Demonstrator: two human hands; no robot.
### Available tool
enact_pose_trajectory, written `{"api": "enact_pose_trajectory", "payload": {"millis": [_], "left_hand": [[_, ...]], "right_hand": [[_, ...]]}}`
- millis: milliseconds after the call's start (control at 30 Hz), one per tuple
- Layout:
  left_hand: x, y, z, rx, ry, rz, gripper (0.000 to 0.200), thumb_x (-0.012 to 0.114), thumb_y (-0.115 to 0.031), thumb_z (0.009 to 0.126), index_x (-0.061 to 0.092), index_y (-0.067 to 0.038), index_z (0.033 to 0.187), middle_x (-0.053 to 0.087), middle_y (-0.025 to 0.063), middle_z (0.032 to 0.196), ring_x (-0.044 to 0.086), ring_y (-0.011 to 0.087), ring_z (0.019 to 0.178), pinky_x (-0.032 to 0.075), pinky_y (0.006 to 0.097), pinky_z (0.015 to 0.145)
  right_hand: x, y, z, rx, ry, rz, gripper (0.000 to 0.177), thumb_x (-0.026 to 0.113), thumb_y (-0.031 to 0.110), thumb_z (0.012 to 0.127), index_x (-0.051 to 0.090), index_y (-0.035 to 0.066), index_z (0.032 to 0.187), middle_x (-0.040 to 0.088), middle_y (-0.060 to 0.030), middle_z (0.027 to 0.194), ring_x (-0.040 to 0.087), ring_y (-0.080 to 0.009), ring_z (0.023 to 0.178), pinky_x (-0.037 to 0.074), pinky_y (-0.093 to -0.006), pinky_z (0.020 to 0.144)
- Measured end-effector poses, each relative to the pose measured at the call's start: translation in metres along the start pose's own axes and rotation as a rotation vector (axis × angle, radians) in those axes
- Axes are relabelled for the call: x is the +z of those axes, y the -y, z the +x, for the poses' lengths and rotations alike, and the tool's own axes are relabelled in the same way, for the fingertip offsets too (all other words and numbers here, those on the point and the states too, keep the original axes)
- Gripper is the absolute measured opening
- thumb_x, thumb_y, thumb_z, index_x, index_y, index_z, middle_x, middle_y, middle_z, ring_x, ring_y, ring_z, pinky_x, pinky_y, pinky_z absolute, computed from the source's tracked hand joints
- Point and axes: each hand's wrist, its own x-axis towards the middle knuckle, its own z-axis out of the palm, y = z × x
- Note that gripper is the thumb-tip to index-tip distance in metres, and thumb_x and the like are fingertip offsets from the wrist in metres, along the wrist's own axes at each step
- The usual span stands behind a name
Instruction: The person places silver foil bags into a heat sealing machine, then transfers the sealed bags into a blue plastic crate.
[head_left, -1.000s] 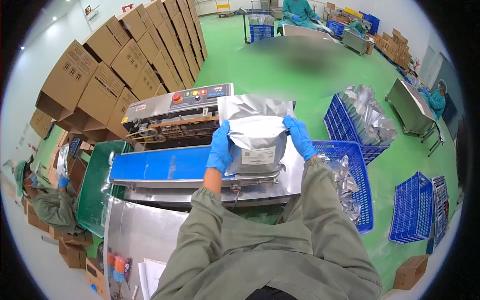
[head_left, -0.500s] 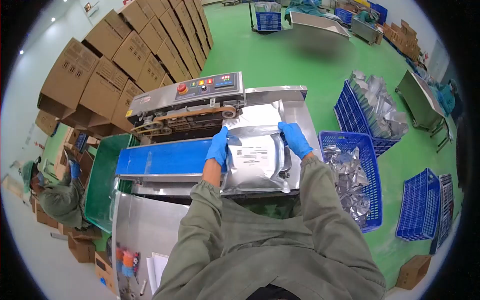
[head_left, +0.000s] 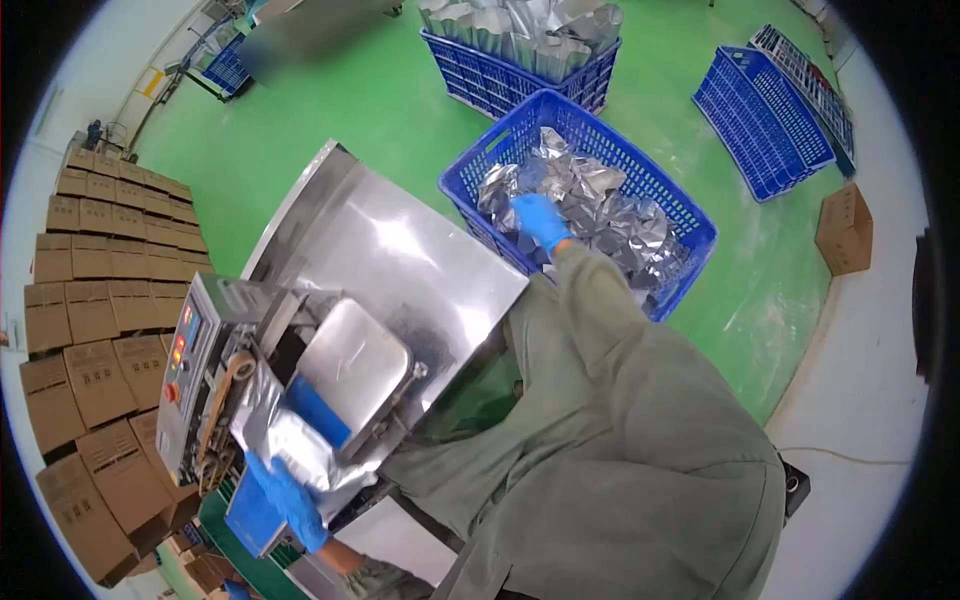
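Observation:
A silver foil pouch (head_left: 295,440) lies along the belt sealing machine (head_left: 215,370), its far end at the machine's drive belt. My left hand (head_left: 285,500), in a blue glove, lies against the pouch's near end with its fingers stretched out. My right hand (head_left: 541,220), also gloved in blue, is over a blue plastic crate (head_left: 695,225) at the crumpled silver foil (head_left: 600,205) inside. Its fingers are blurred, and whether they grip any foil does not show.
A square steel plate (head_left: 357,362) stands by the blue conveyor (head_left: 318,410), next to a steel table (head_left: 400,250). Another blue crate (head_left: 480,80) holds upright silver pouches. Stacked cartons (head_left: 120,375) line the left. More blue crates (head_left: 755,125) and a carton (head_left: 845,230) stand right.
My view has turned right. The right hand has left the pouch and reached over to the crate of foil. The pouch now lies at the sealing machine, with only my left hand on it.

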Motion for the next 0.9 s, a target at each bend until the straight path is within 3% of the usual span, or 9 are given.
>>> {"api": "enact_pose_trajectory", "payload": {"millis": [100,167,333,400,467,533,767,833,900], "left_hand": [[0.007,0.070,-0.002,-0.035,-0.017,-0.180,0.044,0.033,-0.028,0.094,0.042,0.004,0.124,0.046,0.0180,0.125,0.045,0.0310,0.113,0.037,0.0346,0.094],[-0.022,0.031,-0.001,-0.201,0.044,-0.197,0.045,0.033,-0.032,0.093,0.050,0.001,0.117,0.052,0.0173,0.117,0.050,0.0278,0.105,0.038,0.0347,0.091],[-0.025,-0.009,-0.004,-0.336,-0.142,-0.099,0.042,0.037,-0.029,0.092,0.053,0.005,0.110,0.057,0.0164,0.106,0.054,0.0262,0.096,0.039,0.0338,0.088],[-0.025,-0.001,-0.006,-0.277,-0.045,0.015,0.041,0.042,-0.027,0.092,0.052,0.008,0.110,0.058,0.0168,0.106,0.054,0.0263,0.097,0.039,0.0335,0.088],[-0.026,-0.010,-0.003,-0.320,-0.011,0.025,0.039,0.041,-0.028,0.092,0.051,0.003,0.114,0.054,0.0180,0.114,0.052,0.0281,0.103,0.039,0.0334,0.089],[-0.028,-0.011,0.004,-0.235,0.117,0.094,0.039,0.044,-0.026,0.091,0.053,0.007,0.109,0.059,0.0166,0.104,0.055,0.0248,0.095,0.040,0.0324,0.085],[-0.022,-0.096,0.015,-0.099,-0.075,-0.298,0.031,0.047,-0.015,0.090,0.053,0.005,0.112,0.058,0.0132,0.110,0.054,0.0196,0.099,0.039,0.0297,0.089],[-0.012,-0.128,0.021,-0.042,-0.028,-0.587,0.031,0.046,-0.013,0.090,0.052,0.004,0.114,0.057,0.0119,0.113,0.052,0.0194,0.103,0.037,0.0288,0.093],[-0.002,-0.167,0.026,0.069,0.127,-0.941,0.032,0.048,-0.012,0.089,0.051,0.003,0.117,0.054,0.0119,0.118,0.050,0.0196,0.108,0.035,0.0291,0.095]], "right_hand": [[0.020,-0.138,0.046,0.261,-0.184,-0.216,0.042,0.038,0.037,0.083,0.061,0.002,0.077,0.060,-0.0239,0.081,0.058,-0.0421,0.074,0.045,-0.0494,0.067],[0.040,-0.204,0.069,0.409,-0.237,-0.168,0.046,0.038,0.039,0.082,0.060,0.000,0.076,0.060,-0.0247,0.081,0.059,-0.0423,0.074,0.045,-0.0494,0.065],[0.058,-0.221,0.090,0.748,-0.075,0.896,0.036,0.047,0.035,0.083,0.056,0.004,0.067,0.053,-0.0058,0.058,0.051,-0.0162,0.050,0.039,-0.0300,0.045],[0.138,-0.348,0.139,0.168,-0.160,0.263,0.034,0.049,0.035,0.081,0.055,0.005,0.066,0.052,-0.0048,0.056,0.049,-0.0144,0.048,0.036,-0.0290,0.043],[0.066,-0.258,0.121,0.166,-0.208,-0.408,0.027,0.052,0.030,0.079,0.058,0.006,0.069,0.056,-0.0105,0.063,0.053,-0.0227,0.054,0.039,-0.0361,0.048],[0.028,-0.220,0.122,0.008,-0.261,-0.524,0.020,0.054,0.025,0.077,0.061,0.006,0.072,0.059,-0.0162,0.069,0.057,-0.0310,0.060,0.043,-0.0432,0.053],[-0.104,0.034,0.057,-0.473,-0.141,-0.293,0.021,0.050,0.023,0.076,0.062,0.007,0.070,0.058,-0.0179,0.063,0.056,-0.0338,0.059,0.043,-0.0457,0.055],[-0.142,0.107,0.035,-0.711,-0.072,-0.166,0.031,0.048,0.023,0.080,0.059,0.003,0.060,0.058,-0.0106,0.057,0.053,-0.0242,0.050,0.042,-0.0337,0.049],[-0.185,0.193,-0.010,-0.458,0.193,0.158,0.031,0.051,0.025,0.082,0.058,0.004,0.060,0.056,-0.0026,0.055,0.048,-0.0116,0.048,0.038,-0.0247,0.045]]}}
